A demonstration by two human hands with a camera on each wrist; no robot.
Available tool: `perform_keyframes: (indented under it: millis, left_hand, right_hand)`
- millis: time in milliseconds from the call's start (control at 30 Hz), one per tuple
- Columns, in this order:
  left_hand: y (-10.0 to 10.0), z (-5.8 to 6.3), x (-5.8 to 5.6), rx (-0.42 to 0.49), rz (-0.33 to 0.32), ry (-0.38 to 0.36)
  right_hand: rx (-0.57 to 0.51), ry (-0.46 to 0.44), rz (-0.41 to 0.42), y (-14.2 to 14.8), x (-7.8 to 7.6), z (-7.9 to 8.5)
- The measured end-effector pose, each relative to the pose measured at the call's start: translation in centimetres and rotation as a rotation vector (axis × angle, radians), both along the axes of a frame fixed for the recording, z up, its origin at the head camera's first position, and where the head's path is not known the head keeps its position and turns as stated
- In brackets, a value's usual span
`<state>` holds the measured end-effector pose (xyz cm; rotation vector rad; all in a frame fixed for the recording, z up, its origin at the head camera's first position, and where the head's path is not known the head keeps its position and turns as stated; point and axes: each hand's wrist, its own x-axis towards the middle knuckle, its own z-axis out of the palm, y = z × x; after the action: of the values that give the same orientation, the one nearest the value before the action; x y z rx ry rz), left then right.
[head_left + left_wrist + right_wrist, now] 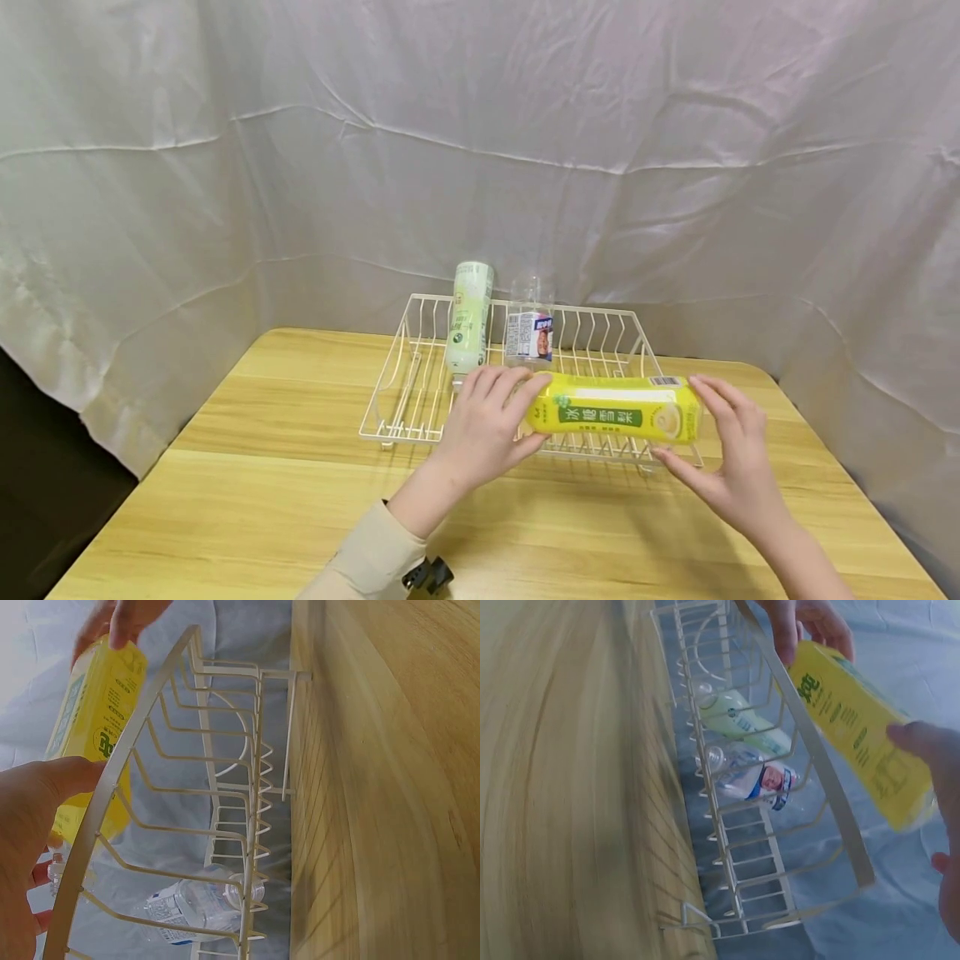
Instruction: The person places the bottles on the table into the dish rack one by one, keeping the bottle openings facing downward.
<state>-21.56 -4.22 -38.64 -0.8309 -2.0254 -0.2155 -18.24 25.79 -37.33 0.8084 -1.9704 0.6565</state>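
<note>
A yellow drink bottle [611, 408] lies sideways in the air above the front part of a white wire rack [420, 429]. Its neck end is in my left hand [491, 417], fingers over the top and thumb below. At the base end, my right hand [723, 454] pinches the bottle between fingers and thumb. The right wrist view shows that thumb [922, 742] pressed on the yellow wrap. Behind, in the rack, a pale green bottle [470, 312] leans back with its cap end down. Beside it leans a clear bottle [529, 333] with a printed label, also neck down.
The rack stands on a wooden table [262, 500], its wire dividers [195, 791] running between raised rims. Grey cloth [480, 150] hangs behind and on both sides. A small black device [427, 575] sits at my left sleeve [375, 550].
</note>
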Motion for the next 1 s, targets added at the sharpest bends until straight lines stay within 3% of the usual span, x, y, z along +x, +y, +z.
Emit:
perform_keyframes:
  millis: [200, 500, 700, 1000]
  left_hand:
    - [-0.2, 0.0, 0.0, 0.014, 0.007, -0.001]
    - [-0.2, 0.0, 0.0, 0.018, -0.002, 0.011]
    - [-0.1, -0.1, 0.0, 0.014, -0.009, 0.016]
    - [0.0, 0.0, 0.0, -0.002, -0.009, -0.013]
  right_hand:
    - [-0.126, -0.3, 0.079, 1.1, 0.2, -0.2]
    - [-0.305, -0.564, 0.191, 0.8, 0.9, 0.0]
    - [-0.354, -0.603, 0.236, 0.8, 1.0, -0.2]
    - [-0.488, -0.621, 0.368, 1.0, 1.0, -0.3]
